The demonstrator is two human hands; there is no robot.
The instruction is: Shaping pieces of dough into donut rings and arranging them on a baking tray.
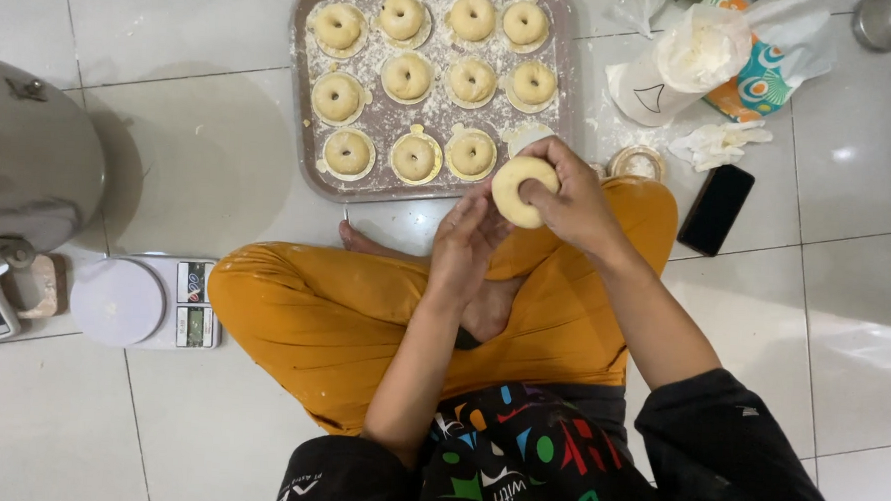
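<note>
Dough ring point(521, 191) held above lap, just short of tray point(304, 94): right hand point(568, 196) clamped on ring, thumb in hole; left hand point(471, 237) cupped against its edge, fingers together. We judge shaping step in hand; next move calls for gentle set-down in bare corner. We count eleven rings on tray, one scale point(148, 303), one phone point(716, 209).

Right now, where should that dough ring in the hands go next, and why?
Probably onto the tray, in the free floured spot at the right end of the near row. The right hand pinches the dough ring and the left hand touches it from below, and it already has its hole. Ten shaped rings lie there in rows, and that spot is the closest gap.
</note>
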